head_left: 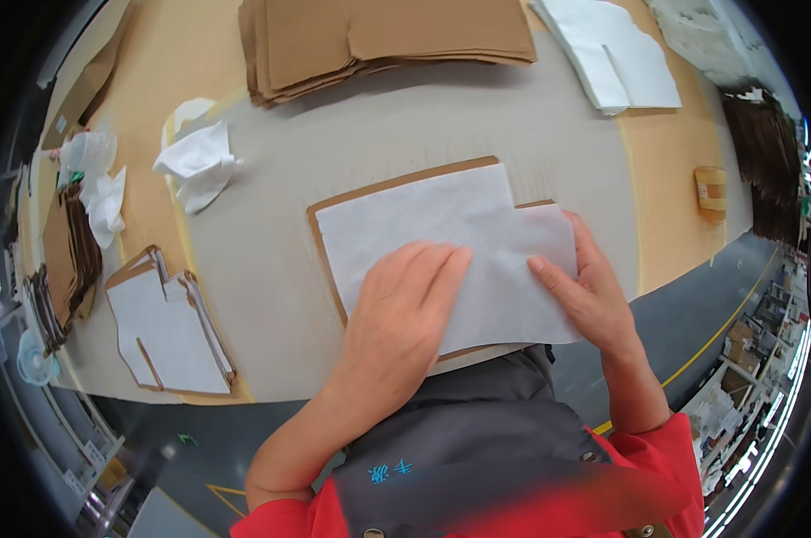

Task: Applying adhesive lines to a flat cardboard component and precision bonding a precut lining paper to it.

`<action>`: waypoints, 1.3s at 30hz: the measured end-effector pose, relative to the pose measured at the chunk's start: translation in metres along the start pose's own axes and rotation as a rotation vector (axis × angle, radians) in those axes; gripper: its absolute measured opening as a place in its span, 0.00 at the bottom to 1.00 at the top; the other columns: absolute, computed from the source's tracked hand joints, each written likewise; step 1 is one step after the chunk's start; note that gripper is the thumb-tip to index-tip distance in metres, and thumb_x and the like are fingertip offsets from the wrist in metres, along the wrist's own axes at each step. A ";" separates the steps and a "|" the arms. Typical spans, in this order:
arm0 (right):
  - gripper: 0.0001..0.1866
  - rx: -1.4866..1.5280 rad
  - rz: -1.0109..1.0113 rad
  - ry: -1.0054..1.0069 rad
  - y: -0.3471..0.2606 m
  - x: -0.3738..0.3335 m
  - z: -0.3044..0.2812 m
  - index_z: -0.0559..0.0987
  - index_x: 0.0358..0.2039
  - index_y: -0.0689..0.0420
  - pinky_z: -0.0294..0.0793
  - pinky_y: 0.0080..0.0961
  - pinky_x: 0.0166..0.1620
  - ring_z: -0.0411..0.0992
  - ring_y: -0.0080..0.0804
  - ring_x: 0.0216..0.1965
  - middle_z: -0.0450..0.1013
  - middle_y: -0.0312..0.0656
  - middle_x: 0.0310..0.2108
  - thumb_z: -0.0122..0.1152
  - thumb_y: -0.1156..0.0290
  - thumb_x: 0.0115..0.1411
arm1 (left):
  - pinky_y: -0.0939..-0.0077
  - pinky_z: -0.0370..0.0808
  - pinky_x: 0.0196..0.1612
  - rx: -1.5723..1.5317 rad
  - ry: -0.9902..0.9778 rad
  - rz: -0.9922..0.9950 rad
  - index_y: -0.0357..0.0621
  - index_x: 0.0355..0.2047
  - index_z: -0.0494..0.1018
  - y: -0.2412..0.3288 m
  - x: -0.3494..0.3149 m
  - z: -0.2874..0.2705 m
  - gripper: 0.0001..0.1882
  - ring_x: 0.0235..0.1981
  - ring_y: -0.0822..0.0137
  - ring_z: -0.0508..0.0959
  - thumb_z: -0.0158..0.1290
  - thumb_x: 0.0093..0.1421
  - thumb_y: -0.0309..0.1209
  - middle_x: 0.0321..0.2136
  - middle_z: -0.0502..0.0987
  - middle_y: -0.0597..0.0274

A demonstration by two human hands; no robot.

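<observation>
A white sheet [396,220] lies over a slightly larger brown piece [405,184] at the table's near edge. Both have a stepped outline, and the brown shows along the far and left edges. My left hand [401,314] rests on top of the sheet, its fingers laid flat and close together, with nothing held. At the right end my right hand [594,291] pinches the sheet's edge, thumb on top and fingers at the far side, partly hidden. Whether it also grips the brown piece there cannot be made out.
Stacked brown pieces [423,36] lie at the far side, with white cut sheets [616,58] to their right. A white-topped stack [168,327] sits at the near left. Crumpled white cloth [199,166] lies left of centre. An amber jar [710,193] stands by the right edge.
</observation>
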State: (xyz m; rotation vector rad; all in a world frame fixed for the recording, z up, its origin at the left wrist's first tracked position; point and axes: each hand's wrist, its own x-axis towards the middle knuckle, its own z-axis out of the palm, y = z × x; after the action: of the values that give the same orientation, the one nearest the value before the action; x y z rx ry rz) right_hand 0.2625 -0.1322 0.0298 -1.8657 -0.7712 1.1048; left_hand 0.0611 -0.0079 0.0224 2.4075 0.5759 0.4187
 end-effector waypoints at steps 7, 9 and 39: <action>0.24 0.002 0.037 -0.015 0.000 0.002 -0.001 0.66 0.59 0.60 0.72 0.29 0.51 0.75 0.32 0.47 0.76 0.47 0.45 0.59 0.68 0.66 | 0.64 0.71 0.56 0.227 0.028 0.163 0.33 0.54 0.71 -0.006 0.052 0.038 0.25 0.55 0.56 0.72 0.52 0.54 0.19 0.51 0.72 0.54; 0.24 0.013 0.004 -0.031 0.003 0.004 -0.002 0.66 0.59 0.60 0.72 0.29 0.51 0.75 0.33 0.48 0.76 0.47 0.46 0.59 0.68 0.65 | 0.64 0.71 0.58 0.256 0.001 0.150 0.33 0.55 0.71 -0.005 0.054 0.038 0.25 0.55 0.56 0.72 0.52 0.54 0.20 0.52 0.72 0.53; 0.25 0.073 0.114 0.045 0.020 -0.024 -0.011 0.64 0.61 0.58 0.67 0.20 0.29 0.69 0.20 0.24 0.75 0.39 0.31 0.57 0.71 0.66 | 0.66 0.73 0.56 0.275 -0.017 0.216 0.39 0.53 0.74 0.006 0.039 0.054 0.25 0.54 0.57 0.73 0.54 0.53 0.23 0.52 0.71 0.55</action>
State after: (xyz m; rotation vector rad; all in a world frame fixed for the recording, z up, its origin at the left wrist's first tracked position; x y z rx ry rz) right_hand 0.2635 -0.1653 0.0247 -1.8856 -0.5978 1.1422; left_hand 0.1189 -0.0197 -0.0089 2.7484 0.3867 0.4329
